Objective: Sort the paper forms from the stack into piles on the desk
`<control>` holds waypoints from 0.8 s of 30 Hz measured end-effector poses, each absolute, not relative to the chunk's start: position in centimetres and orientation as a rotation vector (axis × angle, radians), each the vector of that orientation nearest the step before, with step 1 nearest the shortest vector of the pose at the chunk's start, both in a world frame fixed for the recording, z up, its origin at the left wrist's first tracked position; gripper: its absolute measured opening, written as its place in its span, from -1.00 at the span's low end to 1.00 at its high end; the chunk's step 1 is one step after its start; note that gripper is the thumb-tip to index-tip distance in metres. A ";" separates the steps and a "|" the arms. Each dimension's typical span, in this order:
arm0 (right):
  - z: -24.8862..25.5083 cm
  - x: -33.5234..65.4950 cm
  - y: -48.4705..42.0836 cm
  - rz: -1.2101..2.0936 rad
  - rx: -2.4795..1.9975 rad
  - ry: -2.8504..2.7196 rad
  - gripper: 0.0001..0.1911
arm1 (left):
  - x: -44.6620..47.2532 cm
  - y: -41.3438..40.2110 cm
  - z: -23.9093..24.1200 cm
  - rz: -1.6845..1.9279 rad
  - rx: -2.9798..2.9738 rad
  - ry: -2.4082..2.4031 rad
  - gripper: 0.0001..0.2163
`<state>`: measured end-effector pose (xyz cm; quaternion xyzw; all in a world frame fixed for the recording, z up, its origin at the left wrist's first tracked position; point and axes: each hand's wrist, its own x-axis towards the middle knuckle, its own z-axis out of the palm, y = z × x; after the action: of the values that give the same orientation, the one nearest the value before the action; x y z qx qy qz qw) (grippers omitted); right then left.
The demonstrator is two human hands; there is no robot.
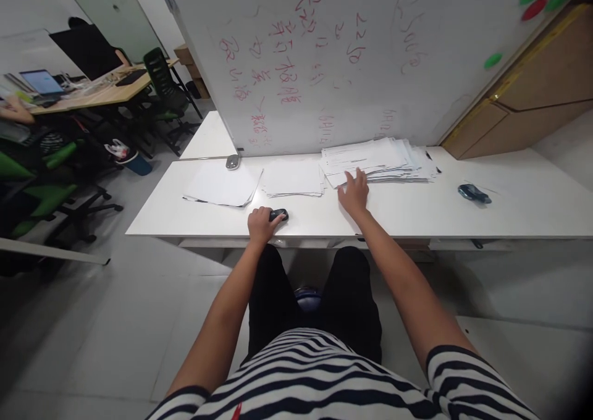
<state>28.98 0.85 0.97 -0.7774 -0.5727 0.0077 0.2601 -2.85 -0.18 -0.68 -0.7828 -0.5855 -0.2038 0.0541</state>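
My left hand (260, 224) is closed around a small dark stapler (279, 215) near the front edge of the white desk (204, 221). My right hand (354, 193) reaches to the front left corner of a thick, uneven stack of papers (365, 156). Its fingers are apart and touch the sheets. Between the two hands, further back, lies a smaller pile of white paper (294, 178). Another pile of sheets (222, 184) rests at the left, slightly fanned.
A whiteboard (287, 68) with red writing stands behind the papers. A small grey rounded object (232, 162) sits at its foot. A dark glossy object (474, 193) lies at the right, near cardboard boxes (514, 105). Leftward are office chairs (164, 86) and a bin (134, 160).
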 end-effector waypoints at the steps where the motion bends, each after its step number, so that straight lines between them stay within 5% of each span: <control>1: 0.8 28.5 1.5 -0.014 -2.089 -1.677 -0.44 | -2.8 -0.2 -0.6 -0.621 -2.373 -1.781 -0.61; 10: 1.6 28.6 8.3 -0.171 -2.041 -2.293 -0.54 | -2.8 -0.4 -0.3 -0.655 -2.361 -1.766 -0.59; 24: 0.6 32.7 10.4 -0.081 -2.358 -1.884 -0.45 | -3.0 -0.3 -0.7 -0.690 -2.378 -1.756 -0.60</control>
<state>32.68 10.45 0.59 -0.7795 -0.6228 -0.0269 0.0609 -2.99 -0.34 -0.69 -0.7823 -0.5776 -0.2269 0.0530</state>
